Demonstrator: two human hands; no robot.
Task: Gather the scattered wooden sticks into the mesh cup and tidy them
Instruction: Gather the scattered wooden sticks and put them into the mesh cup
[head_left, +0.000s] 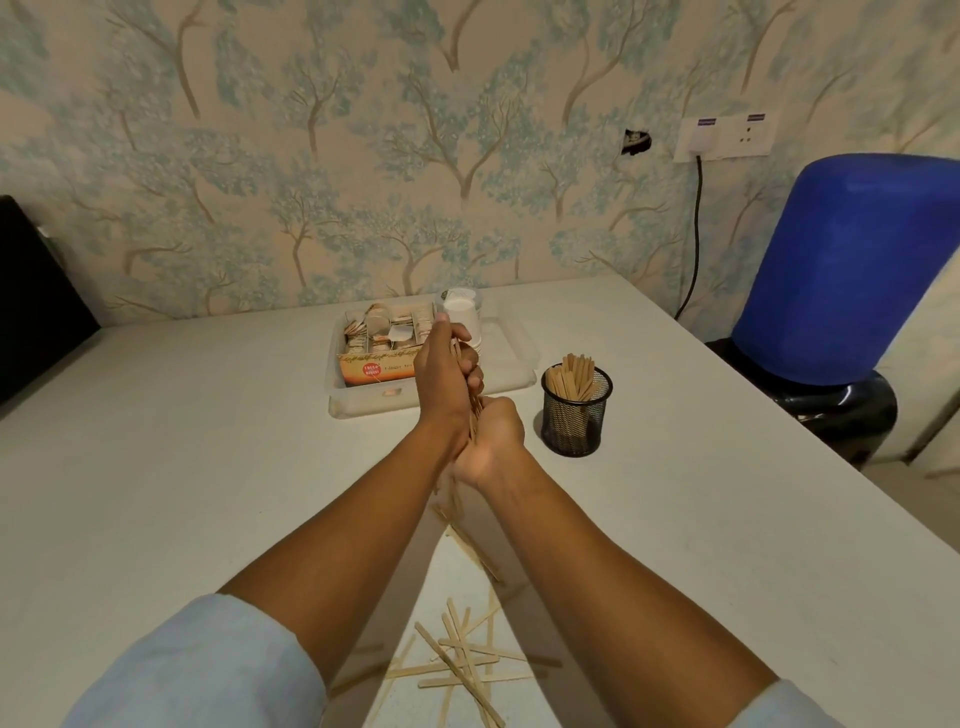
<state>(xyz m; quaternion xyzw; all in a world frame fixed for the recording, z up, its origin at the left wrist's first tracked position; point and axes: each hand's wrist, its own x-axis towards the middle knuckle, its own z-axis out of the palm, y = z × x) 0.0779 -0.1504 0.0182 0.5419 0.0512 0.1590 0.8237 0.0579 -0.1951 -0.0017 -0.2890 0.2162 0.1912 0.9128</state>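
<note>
Gripping a bundle of thin pale wooden sticks (474, 415) upright above the white tabletop (182, 467), I have my left hand (441, 379) curled round its upper part and my right hand (493, 441) curled round its lower part, fists almost touching. Open table lies to the left and right of my arms; its right edge runs off near the blue water jug (841, 270). Most of the bundle is hidden inside my fists, so I cannot count it. Loose wooden sticks (462, 665) lie scattered near the front edge, partly cut off by my forearms. A black mesh cup (575, 415), already holding sticks, stands just right of my hands. Behind them sits a clear plastic tray (363, 405) with a box of tea bags (384, 338) and white paper cups (462, 312).
</note>
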